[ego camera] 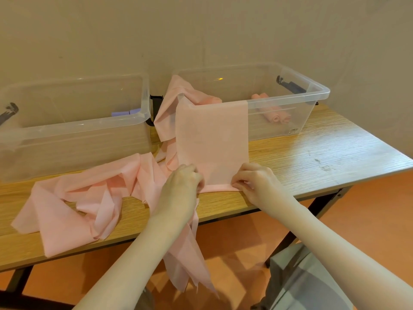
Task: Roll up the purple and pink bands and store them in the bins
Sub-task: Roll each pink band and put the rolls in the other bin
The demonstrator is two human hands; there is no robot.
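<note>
Left bin [73, 121]: clear plastic, standing on the table [312, 157] at the far left. A purple roll [121, 113] lies on its floor near the right wall.

Loose pink bands [85, 198]: a crumpled heap on the table in front of the left bin, with one end hanging over the table's front edge toward the orange floor.

Left hand [183, 182]: fingers curled, pinching the near left corner of the flat pink band [212, 139].

Flat pink band: draped over the front rim of the right bin [290, 104] and running down onto the table to the front edge, where its near end is folded into a narrow first turn (the start of a roll). Further pink fabric hangs over the same bin's left corner.

Right hand [254, 180]: fingers curled, pinching the near right corner of the same band at the folded edge.

Right bin: clear plastic, black latch on its far right rim. Several pink rolls [274, 116] lie on its floor toward the right side.
</note>
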